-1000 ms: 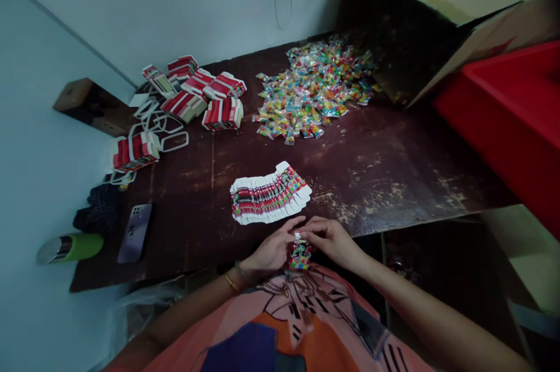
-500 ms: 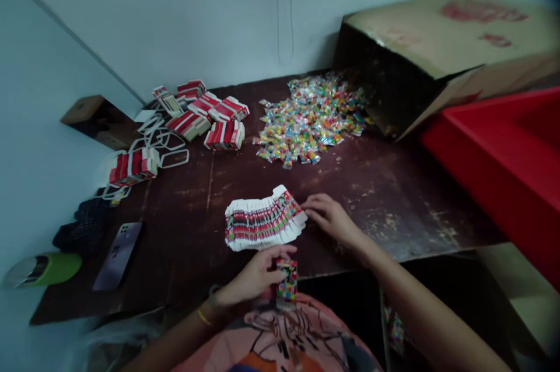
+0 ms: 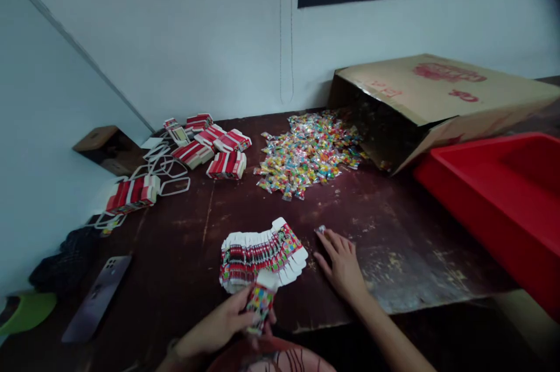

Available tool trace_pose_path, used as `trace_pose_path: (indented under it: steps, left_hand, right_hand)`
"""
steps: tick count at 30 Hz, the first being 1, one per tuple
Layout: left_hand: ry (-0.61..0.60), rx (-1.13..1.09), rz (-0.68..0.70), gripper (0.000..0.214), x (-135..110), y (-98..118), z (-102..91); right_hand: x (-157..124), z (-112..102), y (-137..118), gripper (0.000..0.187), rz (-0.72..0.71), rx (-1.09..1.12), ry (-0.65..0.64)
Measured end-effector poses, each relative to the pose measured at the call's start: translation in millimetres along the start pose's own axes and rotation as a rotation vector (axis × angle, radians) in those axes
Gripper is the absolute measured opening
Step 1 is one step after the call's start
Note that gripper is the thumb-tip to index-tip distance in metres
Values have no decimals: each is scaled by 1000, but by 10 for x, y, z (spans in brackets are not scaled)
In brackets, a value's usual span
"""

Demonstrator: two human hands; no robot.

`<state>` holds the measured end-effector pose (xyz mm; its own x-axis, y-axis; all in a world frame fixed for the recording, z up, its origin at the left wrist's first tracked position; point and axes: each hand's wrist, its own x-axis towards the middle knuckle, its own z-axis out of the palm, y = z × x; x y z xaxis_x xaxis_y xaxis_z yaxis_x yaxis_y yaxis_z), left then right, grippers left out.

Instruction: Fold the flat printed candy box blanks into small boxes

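Observation:
My left hand is closed around a small printed carton, red with many colours, its pale flap up at the top. Beyond it lies a fanned-out row of flat cartons with white flaps. To the right of this row my right hand rests low over the table, fingers stretched forward and thumb apart. Its fingertips touch a small shiny clear packet, whose contents I cannot make out. Further back is a heap of wrapped candies in clear wrappers.
Bundled cartons and white bands lie at the back left, near a small brown box. A phone is at the left. An open cardboard box and a red tray stand on the right of the dark table.
The view has tilted up. My right hand has moved off the fanned cartons to the small packet beside them. My left hand's carton now stands with its top flap raised, nearer the row.

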<state>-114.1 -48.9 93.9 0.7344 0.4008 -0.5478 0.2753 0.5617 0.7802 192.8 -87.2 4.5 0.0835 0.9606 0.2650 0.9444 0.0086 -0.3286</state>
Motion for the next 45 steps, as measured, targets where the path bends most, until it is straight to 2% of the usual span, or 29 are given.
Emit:
trace_pose_path:
  steps: [2,4,6,8,10,12,14,17,20,22,24,25,27,28,30,32,34,37,39,41,45]
  left_hand:
    - [104,-165,55,44,228,-21,157]
    - [152,-226,48,39,442,-5,299]
    - [98,-284,19,33,603,17,399]
    - [6,-295,-5,33,699,21,464]
    - [-33,-248,-7,36,745,-6,515]
    - [-25,-164,7,46,761,-61,565]
    - [-28,-72,12,53,761,-126,615]
    - [-34,35,5,53,730,-187,668]
    - [17,92,16,53,669,-181,678]
    - [44,117,20,48,627,-159,662]
    - [70,87,34,44,598,-140,638]
    - [87,50,44,44,591,-134,625]
    - [113,-14,66,55,592,-123,605]
    - [110,-25,71,60,599,-117,599]
    - [72,-6,68,62,617,-103,593]
    - [33,31,50,53,637,-86,593]
    - [19,63,26,44,658,-66,594]
    - [44,63,34,34,698,-29,604]
    - [55,21,64,33,720,2,619]
    - [22,-38,78,35,725,36,633]
    - [-115,-118,79,44,670,59,616]
  right_hand:
    - [-516,-96,-102,60,-65,3,-67]
    - [-929,-197,-185,58,-157,64,-159]
    - [-1195,-282,-246,48,-223,179,-227]
    - [-1294,-353,-306,45,-192,343,-229]
    - [-1230,-432,-375,36,-16,529,-167]
    - [-1031,-537,-436,26,178,678,-110]
    - [-756,-660,-464,19,255,711,-92]
    - [-359,-808,-455,16,122,551,-122]
    - [-132,-852,-484,11,-95,432,-199]
    - [-95,-833,-539,12,-209,479,-279]
    - [-125,-788,-595,19,-196,635,-275]
    - [-155,-757,-616,20,-115,741,-227]
    - [-227,-685,-646,20,150,988,-169]
    - [-262,-647,-657,21,299,1119,-202]
    - [-322,-579,-679,27,537,1360,-383]
    - [-354,-545,-703,34,643,1503,-532]
    - [-354,-566,-723,33,596,1470,-510]
    - [-308,-689,-733,23,317,1235,-396]
    - [-267,-779,-718,29,182,1135,-361]
    - [-230,-828,-684,30,179,1143,-358]
    - [-204,-788,-606,29,352,1249,-390]
